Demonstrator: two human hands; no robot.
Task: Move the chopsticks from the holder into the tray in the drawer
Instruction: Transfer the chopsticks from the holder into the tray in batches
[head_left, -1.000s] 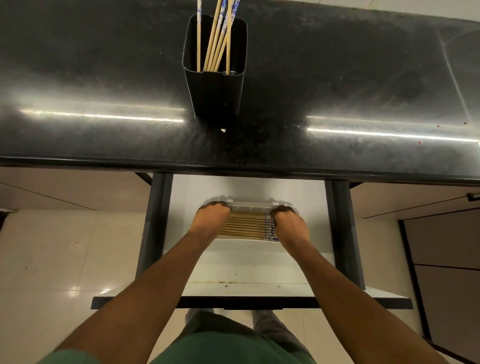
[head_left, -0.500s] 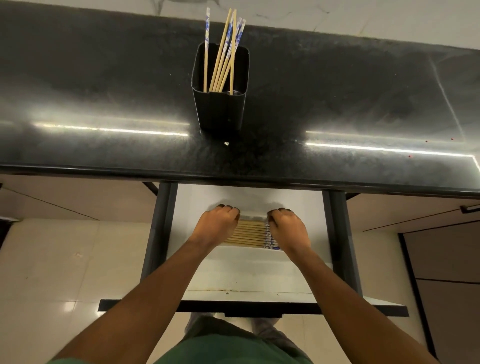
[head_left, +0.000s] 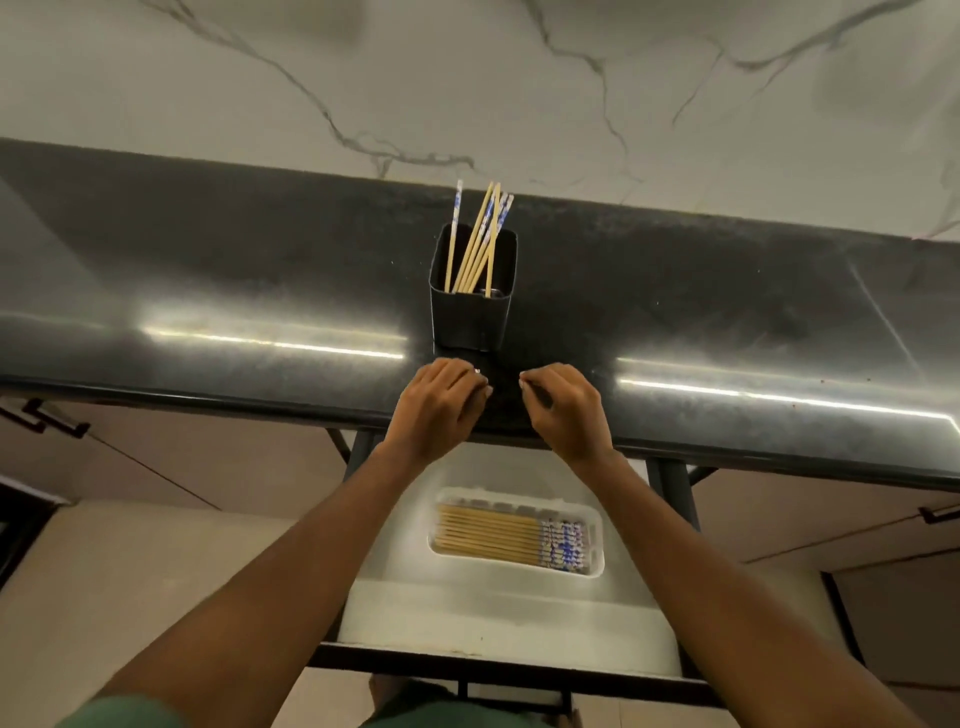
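- Chopsticks (head_left: 480, 244) stand loosely fanned in the black holder (head_left: 471, 317) on the bench (head_left: 208, 291); others lie in the tray (head_left: 595, 564) in the open drawer (head_left: 467, 618).
- Left hand (head_left: 439, 405) and right hand (head_left: 566, 408) hover just before the holder, fingers curled, grasping nothing.
- Risk: a careless pinch could scatter sticks or tip the holder.

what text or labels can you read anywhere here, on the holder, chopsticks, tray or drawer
None can be read.
Holder: plain black, no label showing.
Chopsticks in the tray: blue and white pattern on the ends, too small and blurred to tell whether it holds characters.
Chopsticks in the holder: same blue pattern, unreadable.
Tray, drawer: no markings visible.
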